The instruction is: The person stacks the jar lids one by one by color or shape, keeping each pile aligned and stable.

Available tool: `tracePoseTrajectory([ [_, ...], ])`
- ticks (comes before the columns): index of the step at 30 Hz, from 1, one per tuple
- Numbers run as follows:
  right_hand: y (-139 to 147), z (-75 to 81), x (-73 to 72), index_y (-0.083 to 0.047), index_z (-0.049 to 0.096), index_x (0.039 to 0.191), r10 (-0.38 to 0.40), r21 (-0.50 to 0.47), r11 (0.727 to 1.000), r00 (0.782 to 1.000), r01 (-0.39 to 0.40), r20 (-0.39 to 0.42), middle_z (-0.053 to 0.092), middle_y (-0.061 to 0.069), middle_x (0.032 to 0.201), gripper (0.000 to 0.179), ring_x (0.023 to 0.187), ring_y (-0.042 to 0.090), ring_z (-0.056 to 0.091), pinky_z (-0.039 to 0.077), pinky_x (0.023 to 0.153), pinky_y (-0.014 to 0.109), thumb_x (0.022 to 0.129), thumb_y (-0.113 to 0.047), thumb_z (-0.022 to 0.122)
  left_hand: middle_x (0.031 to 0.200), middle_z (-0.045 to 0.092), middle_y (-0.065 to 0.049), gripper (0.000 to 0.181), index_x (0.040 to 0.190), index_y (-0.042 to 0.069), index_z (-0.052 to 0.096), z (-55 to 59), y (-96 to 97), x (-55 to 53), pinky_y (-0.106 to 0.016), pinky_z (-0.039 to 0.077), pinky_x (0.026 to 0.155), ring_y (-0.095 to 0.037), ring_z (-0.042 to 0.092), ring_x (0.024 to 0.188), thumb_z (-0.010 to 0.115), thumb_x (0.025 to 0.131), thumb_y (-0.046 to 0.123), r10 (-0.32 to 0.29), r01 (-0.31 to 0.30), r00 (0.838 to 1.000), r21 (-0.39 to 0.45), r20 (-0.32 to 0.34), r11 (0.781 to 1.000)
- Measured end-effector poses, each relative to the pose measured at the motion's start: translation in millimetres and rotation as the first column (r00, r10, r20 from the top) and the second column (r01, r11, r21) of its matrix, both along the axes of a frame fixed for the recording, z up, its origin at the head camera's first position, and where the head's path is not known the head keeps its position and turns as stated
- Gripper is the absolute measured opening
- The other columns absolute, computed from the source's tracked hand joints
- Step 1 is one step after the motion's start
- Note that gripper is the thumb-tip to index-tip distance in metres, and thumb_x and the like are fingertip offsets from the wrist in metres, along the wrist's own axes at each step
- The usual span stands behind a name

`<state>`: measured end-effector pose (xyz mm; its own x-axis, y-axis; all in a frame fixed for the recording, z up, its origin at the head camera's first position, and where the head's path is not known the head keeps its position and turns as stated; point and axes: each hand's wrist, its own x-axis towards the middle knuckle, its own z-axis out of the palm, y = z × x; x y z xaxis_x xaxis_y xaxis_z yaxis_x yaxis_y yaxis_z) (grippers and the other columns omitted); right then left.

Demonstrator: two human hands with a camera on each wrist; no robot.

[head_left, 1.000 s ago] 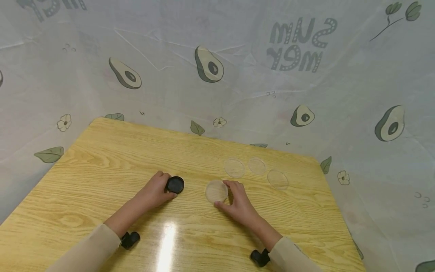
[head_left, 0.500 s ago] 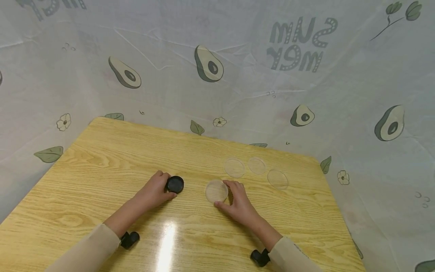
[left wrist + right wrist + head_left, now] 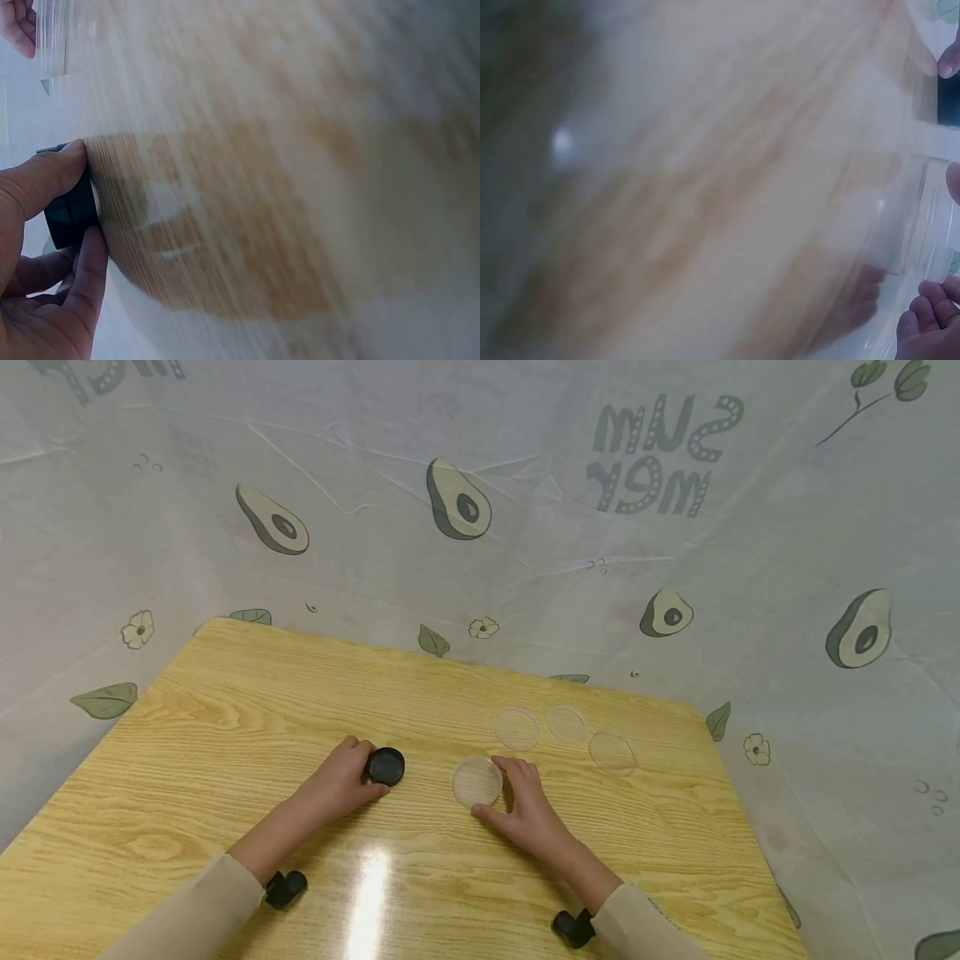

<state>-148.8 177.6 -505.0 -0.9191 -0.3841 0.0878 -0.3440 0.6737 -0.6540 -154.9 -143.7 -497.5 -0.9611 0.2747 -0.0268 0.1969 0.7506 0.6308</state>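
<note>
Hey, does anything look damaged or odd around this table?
The "summer" lettering on the backdrop sheet reads mirrored, as if hung back to front. The black disc and clear discs show no obvious damage.

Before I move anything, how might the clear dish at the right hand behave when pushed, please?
The clear dish looks smooth and shiny, so it may be slippery. Lying flat and low, it seems unlikely to tip.
</note>
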Motion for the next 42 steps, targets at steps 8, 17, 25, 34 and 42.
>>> tracePoseTrajectory([
  [8, 2, 1.1, 1.7, 0.0, 0.046, 0.152, 0.0, -0.016, 1.0, 1.0, 0.0, 0.005, 0.051, 0.018, 0.149, 0.08, 0.135, 0.033, 0.044, 0.043, 0.11, 0.058, 0.09, -0.032, 0.084, 0.1, 0.056, -0.016, 0.046, 0.116, -0.009, 0.062, 0.2, -0.7, -0.4, -0.038, 0.046, 0.074, -0.02, 0.05, 0.081, 0.087, 0.087, 0.017, 0.003, -0.003, 1.0, -0.003, -0.011, 1.0],
  [17, 26, 2.5, -3.6, 0.001, 0.046, 0.153, -0.037, -0.022, 0.999, 0.998, 0.036, -0.052, 0.05, 0.02, 0.151, 0.072, 0.14, 0.038, 0.042, 0.043, 0.11, 0.061, 0.096, -0.029, 0.079, 0.102, 0.056, -0.017, 0.049, 0.119, -0.01, 0.062, 0.3, -1.3, 0.0, -0.039, 0.048, 0.074, -0.021, 0.051, 0.081, 0.086, 0.088, 0.018, 0.01, -0.01, 1.0, -0.016, 0.003, 1.0],
  [25, 64, 6.8, -31.8, 0.005, 0.04, 0.155, -0.179, -0.026, 0.984, 0.982, 0.177, -0.057, 0.046, 0.027, 0.151, 0.072, 0.14, 0.044, 0.039, 0.038, 0.111, 0.067, 0.1, -0.027, 0.074, 0.102, 0.055, -0.016, 0.047, 0.119, -0.009, 0.062, 1.8, -0.7, 0.1, -0.038, 0.047, 0.074, -0.021, 0.05, 0.081, 0.086, 0.088, 0.018, 0.011, -0.011, 1.0, -0.01, 0.014, 1.0],
  [34, 83, 7.5, -55.1, 0.007, 0.033, 0.157, -0.267, -0.016, 0.964, 0.963, 0.267, -0.016, 0.039, 0.03, 0.153, 0.075, 0.141, 0.048, 0.034, 0.038, 0.111, 0.065, 0.102, -0.028, 0.071, 0.102, 0.055, -0.016, 0.049, 0.12, -0.01, 0.061, -1.6, -1.0, -0.8, -0.038, 0.047, 0.074, -0.02, 0.05, 0.08, 0.086, 0.088, 0.018, 0.009, -0.008, 1.0, -0.009, 0.013, 1.0],
  [42, 92, 4.6, -69.7, 0.006, 0.027, 0.159, -0.336, 0.015, 0.942, 0.941, 0.337, -0.033, 0.034, 0.032, 0.154, 0.079, 0.141, 0.048, 0.029, 0.035, 0.113, 0.065, 0.103, -0.029, 0.069, 0.103, 0.055, -0.016, 0.049, 0.121, -0.009, 0.061, -1.9, -0.6, -0.4, -0.037, 0.048, 0.074, -0.02, 0.05, 0.081, 0.086, 0.089, 0.018, 0.004, -0.004, 1.0, -0.009, 0.021, 1.0],
])
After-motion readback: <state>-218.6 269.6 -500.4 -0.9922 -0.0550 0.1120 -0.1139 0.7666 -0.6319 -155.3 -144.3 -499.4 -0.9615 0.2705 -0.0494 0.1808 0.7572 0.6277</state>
